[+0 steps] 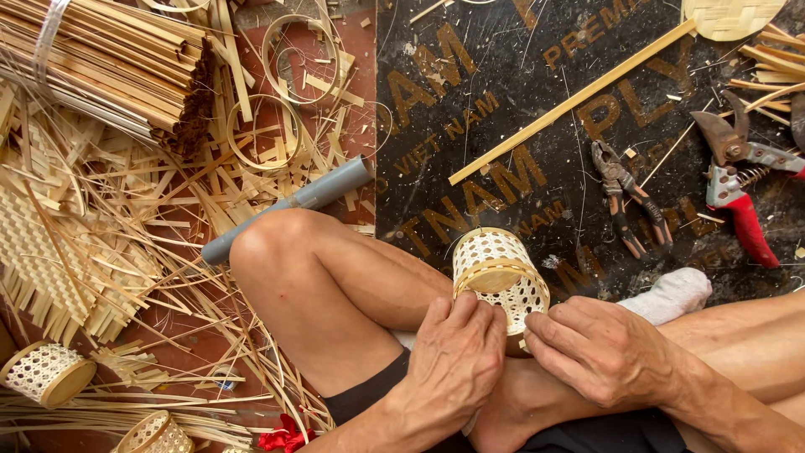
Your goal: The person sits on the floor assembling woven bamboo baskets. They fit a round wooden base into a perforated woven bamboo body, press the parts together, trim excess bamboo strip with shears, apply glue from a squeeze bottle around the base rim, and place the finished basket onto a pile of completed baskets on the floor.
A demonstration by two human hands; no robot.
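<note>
Where bamboo scraps (126, 210) lie, a black board (503, 101) rests.

The only lettered thing before me is the black board (537, 109) I sit against, a flat scratched sheet under my tools, printed with large faded orange-brown letters running slantwise.

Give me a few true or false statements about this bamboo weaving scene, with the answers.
1. Both hands touch the small woven basket. True: the left hand and right hand grip its lower end.
2. The red-handled pruning shears lie on the dark board. True.
3. The pliers are in the right hand. False: they lie on the board, untouched.
4. The grey pipe stands upright. False: it lies flat behind the knee.
</note>
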